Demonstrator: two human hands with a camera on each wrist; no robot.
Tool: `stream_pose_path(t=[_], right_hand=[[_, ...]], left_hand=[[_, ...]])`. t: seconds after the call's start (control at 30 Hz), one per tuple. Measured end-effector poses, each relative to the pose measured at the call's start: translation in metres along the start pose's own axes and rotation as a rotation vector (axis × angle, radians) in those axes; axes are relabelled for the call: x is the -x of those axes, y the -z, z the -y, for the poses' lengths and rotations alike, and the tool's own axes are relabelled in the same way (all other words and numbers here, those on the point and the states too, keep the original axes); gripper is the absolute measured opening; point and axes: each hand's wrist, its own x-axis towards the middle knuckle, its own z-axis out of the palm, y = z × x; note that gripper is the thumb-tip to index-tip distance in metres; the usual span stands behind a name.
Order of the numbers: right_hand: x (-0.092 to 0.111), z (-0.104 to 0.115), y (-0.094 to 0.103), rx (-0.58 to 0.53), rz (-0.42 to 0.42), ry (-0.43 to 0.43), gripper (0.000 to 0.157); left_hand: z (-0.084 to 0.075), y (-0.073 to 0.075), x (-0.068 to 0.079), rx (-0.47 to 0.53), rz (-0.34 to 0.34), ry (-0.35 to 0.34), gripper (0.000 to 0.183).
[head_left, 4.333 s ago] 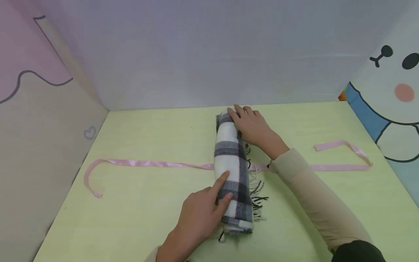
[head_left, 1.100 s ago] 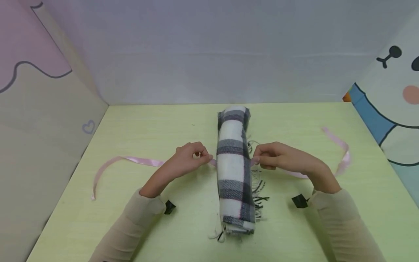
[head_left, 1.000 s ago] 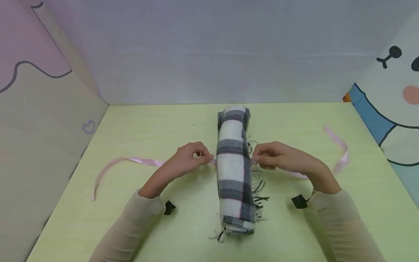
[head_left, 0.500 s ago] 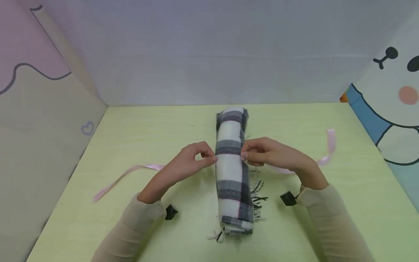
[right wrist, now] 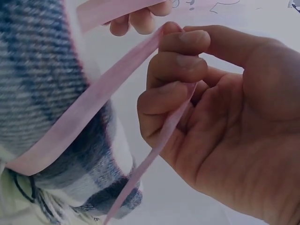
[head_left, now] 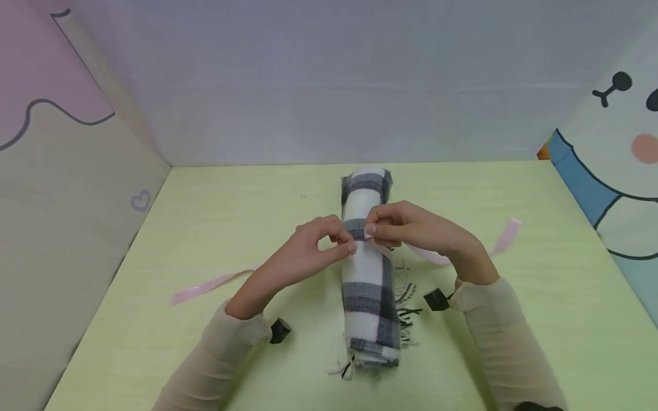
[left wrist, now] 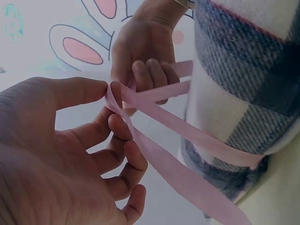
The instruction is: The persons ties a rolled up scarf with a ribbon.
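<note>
A rolled plaid scarf (head_left: 362,299) in white, grey and navy lies lengthwise on the table, with a pink satin ribbon (left wrist: 206,140) running under it and up both sides. My left hand (head_left: 305,254) pinches the ribbon between thumb and forefinger above the scarf's left side; in the left wrist view the ribbon folds over at those fingertips and its tail hangs down. My right hand (head_left: 418,231) pinches the other length above the scarf's middle. In the right wrist view that ribbon (right wrist: 77,119) rises from the scarf's side to the fingertips, its tail trailing below the curled fingers.
The pale yellow table (head_left: 247,200) is bounded by a plain back wall (head_left: 329,85) and side panels with cartoon drawings. Dark fringe (head_left: 406,311) spreads from the scarf's right edge. A small black block (head_left: 280,330) hangs at the left cuff, another black block (head_left: 436,299) at the right.
Both hands left the scarf, took the ribbon on either side and raised it over the scarf, coming closer together. The loose ribbon tails have been drawn inward.
</note>
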Motion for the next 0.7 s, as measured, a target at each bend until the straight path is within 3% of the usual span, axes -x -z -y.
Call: stream_pose_path(t=[0.23, 0.53, 0.7], right_hand=[[-0.004, 0.001, 0.001, 0.027, -0.025, 0.006, 0.018], [-0.009, -0.007, 0.0, 0.11, -0.015, -0.014, 0.017], [-0.011, -0.009, -0.001, 0.148, -0.024, -0.047, 0.016]], left_hand=[[-0.004, -0.002, -0.001, 0.026, 0.027, -0.028, 0.012], [0.009, -0.007, -0.005, -0.006, 0.066, 0.048, 0.012], [0.016, -0.016, -0.01, -0.044, 0.029, 0.082, 0.012]])
